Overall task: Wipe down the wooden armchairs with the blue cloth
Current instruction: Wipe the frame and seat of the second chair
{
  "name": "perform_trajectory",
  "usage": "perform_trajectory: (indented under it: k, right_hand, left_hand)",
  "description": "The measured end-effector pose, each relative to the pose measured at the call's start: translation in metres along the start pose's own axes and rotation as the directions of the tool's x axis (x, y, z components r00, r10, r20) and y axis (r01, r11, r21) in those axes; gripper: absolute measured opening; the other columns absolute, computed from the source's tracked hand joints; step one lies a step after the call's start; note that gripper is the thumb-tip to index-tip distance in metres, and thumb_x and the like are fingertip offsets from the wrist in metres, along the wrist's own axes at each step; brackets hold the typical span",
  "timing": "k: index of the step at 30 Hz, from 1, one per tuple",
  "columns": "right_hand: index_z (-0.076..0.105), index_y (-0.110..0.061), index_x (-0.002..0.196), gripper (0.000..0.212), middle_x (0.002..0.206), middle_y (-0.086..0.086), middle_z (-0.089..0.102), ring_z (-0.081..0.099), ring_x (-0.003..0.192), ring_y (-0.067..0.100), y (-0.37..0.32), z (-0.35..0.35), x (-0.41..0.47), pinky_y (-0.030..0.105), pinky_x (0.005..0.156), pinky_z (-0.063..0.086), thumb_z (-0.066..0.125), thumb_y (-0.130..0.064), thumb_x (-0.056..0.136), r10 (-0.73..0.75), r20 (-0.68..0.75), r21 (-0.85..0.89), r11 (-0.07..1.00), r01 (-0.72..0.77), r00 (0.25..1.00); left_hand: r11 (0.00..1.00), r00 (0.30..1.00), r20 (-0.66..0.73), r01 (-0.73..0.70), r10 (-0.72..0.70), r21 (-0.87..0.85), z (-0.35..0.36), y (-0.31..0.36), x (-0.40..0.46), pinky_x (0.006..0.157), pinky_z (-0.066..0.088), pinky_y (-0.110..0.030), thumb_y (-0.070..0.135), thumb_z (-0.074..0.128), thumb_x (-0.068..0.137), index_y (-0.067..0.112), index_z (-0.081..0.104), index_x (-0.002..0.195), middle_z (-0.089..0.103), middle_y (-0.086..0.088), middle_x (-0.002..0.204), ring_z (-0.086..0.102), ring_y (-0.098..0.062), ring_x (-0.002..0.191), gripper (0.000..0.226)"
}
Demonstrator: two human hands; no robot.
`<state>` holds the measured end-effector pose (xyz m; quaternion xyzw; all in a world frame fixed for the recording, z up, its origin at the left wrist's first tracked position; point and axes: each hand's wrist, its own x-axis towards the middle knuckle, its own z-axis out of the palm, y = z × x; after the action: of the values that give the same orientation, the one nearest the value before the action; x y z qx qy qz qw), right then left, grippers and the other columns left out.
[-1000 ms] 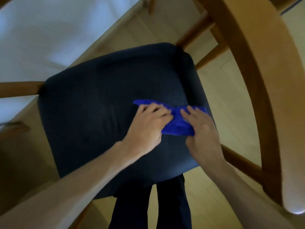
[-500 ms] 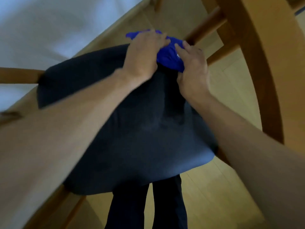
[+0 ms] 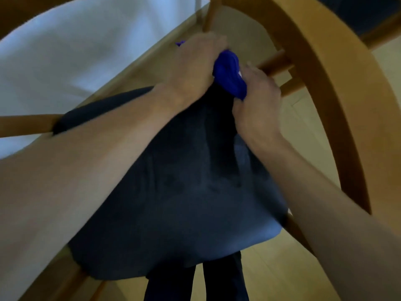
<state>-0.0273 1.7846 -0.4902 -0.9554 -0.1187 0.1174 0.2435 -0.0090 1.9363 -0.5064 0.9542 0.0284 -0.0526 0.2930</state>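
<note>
Blue cloth: bunched at far edge of armchair seat cushion. Left hand and right hand: fingers curled, gripping cloth from either side.

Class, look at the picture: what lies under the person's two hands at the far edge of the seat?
A bunched blue cloth shows between the left hand and right hand, above the dark seat cushion. How much cloth the hands cover cannot be seen.

Two bare hands, left and right, one bunched blue cloth, one wooden armchair with one dark padded seat, and a second dark-seated chair far right.
</note>
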Motion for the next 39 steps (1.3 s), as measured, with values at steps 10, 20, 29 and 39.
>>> perform_trajectory:
  k: [10, 20, 29, 39]
  right_hand:
    - [0.066, -0.023, 0.103, 0.037, 0.103, -0.005, 0.066, 0.061, 0.098, 0.015, 0.007, -0.008, -0.043, 0.023, 0.079, 0.045, 0.061, 0.002, 0.076, -0.057, 0.309, -0.033, 0.997, 0.071, 0.949]
    - [0.049, -0.030, 0.132, 0.057, 0.111, -0.004, 0.061, 0.059, 0.095, 0.009, -0.020, -0.010, 0.026, 0.028, 0.076, 0.050, 0.057, -0.001, 0.084, 0.118, 0.175, -0.004, 0.993, -0.120, 0.977]
    - [0.052, -0.024, 0.129, 0.046, 0.118, 0.007, 0.060, 0.044, 0.117, 0.034, -0.073, 0.044, 0.020, 0.046, 0.092, 0.048, 0.055, -0.009, 0.086, 0.169, 0.177, -0.310, 0.945, -0.108, 0.970]
    - [0.030, -0.029, 0.152, 0.073, 0.156, -0.005, 0.032, 0.037, 0.128, 0.029, -0.156, 0.107, -0.042, 0.042, 0.105, 0.038, 0.060, -0.013, 0.086, -0.219, 0.455, -0.140, 0.940, 0.312, 0.863]
  left_hand:
    - [0.954, 0.973, 0.229, -0.053, -0.017, 0.295, -0.002, 0.005, -0.088, 0.089, 0.042, -0.046, 0.012, 0.060, 0.077, 0.021, 0.062, 0.119, 0.062, 0.002, 0.117, 0.052, -0.028, 0.110, 0.043]
    - [0.992, 0.989, 0.087, 0.124, -0.123, -0.011, -0.014, -0.012, 0.006, 0.098, 0.042, -0.042, 0.002, 0.048, 0.087, 0.009, 0.063, 0.118, 0.064, -0.011, 0.117, 0.057, -0.027, 0.112, 0.035]
    - [0.965, 0.946, 0.201, 0.262, -0.253, -0.023, -0.024, -0.073, -0.026, 0.084, 0.040, -0.024, -0.001, 0.046, 0.091, 0.008, 0.062, 0.122, 0.062, -0.012, 0.119, 0.057, -0.027, 0.107, 0.036]
    - [0.892, 0.895, 0.062, 0.430, -0.442, 0.140, -0.083, -0.135, -0.177, 0.114, 0.021, -0.030, -0.008, 0.062, 0.077, 0.014, 0.052, 0.139, 0.050, -0.005, 0.143, 0.041, -0.026, 0.135, 0.066]
